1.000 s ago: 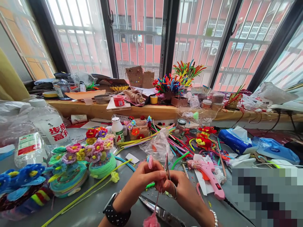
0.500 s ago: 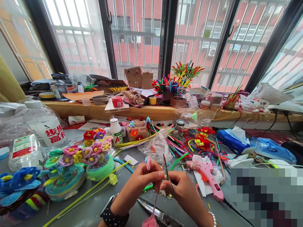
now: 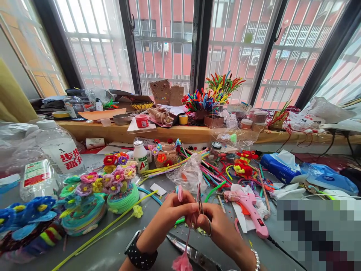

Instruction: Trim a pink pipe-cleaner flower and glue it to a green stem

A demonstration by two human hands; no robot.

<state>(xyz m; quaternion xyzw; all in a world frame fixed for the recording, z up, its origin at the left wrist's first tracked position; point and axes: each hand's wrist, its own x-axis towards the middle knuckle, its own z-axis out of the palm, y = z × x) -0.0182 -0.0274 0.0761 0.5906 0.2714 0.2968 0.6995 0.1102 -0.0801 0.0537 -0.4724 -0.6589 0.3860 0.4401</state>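
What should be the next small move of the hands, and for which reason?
Probably a small, careful snip with the scissors: the right hand holds them tips up, close to where the left hand pinches the pink strand. I cannot tell whether they already touch it.

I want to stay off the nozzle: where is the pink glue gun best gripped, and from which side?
I'd grip the pink glue gun by its handle, coming from the right. The handle slants toward the near right, while the nozzle points left. Stay clear of the cable, which trails from the handle's end.
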